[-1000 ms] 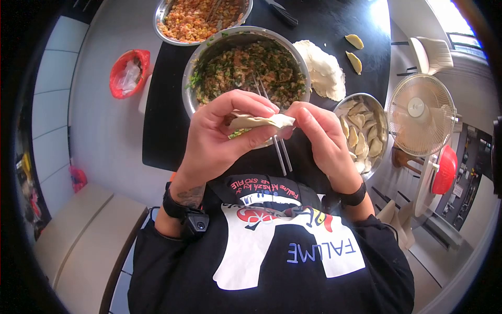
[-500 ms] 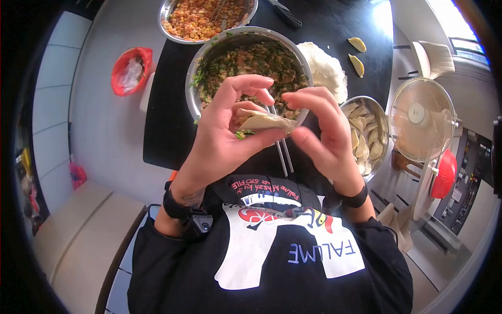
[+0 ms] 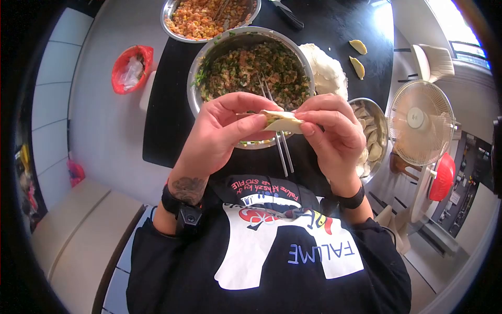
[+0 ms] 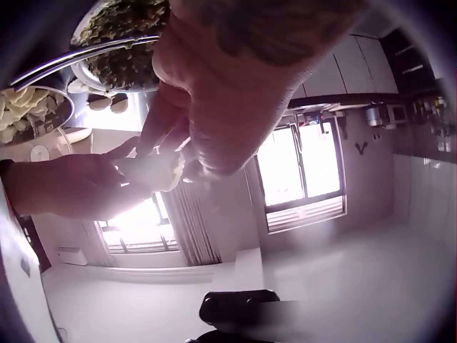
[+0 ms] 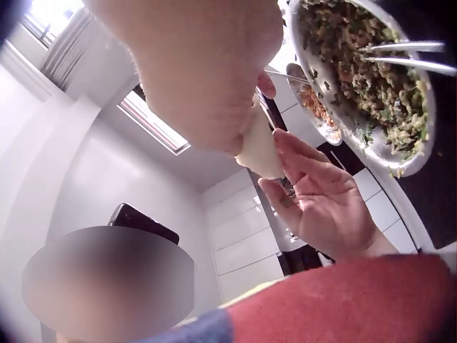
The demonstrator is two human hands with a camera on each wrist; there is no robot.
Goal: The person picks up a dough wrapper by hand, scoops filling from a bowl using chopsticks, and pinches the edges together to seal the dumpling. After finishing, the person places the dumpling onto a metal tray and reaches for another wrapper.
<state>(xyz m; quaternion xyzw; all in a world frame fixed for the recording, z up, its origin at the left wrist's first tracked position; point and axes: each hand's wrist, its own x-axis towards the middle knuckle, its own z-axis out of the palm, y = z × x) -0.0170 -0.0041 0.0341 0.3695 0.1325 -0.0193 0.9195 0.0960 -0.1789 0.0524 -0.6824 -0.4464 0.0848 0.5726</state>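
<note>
Both hands hold a half-folded dumpling [image 3: 285, 124] over the near rim of the big steel bowl [image 3: 192, 78]. My left hand [image 3: 217, 128] pinches one end between thumb and fingers. At the other end, my right hand [image 3: 334, 133] presses the wrapper edge with thumb and fingertips. A bit of filling shows along the dumpling's upper side. Seen from the right wrist, the pale wrapper [image 5: 261, 151] spans the two hands. Steel chopsticks [image 3: 283, 154] lean in the bowl of green-flecked filling [image 3: 251, 68], their handles toward my body.
Finished dumplings fill a steel basin [image 3: 386, 128] at the right. A lump of dough [image 3: 327, 70] lies beside the bowl, with two dumplings [image 3: 357, 68] beyond it. A second bowl [image 3: 166, 26] of orange filling and a black-handled knife [image 3: 290, 18] are farther back.
Half a second ago my right fingers were spread away from the dumpling; now they pinch its end again. The dumpling has turned and moved slightly right, showing its filling.
</note>
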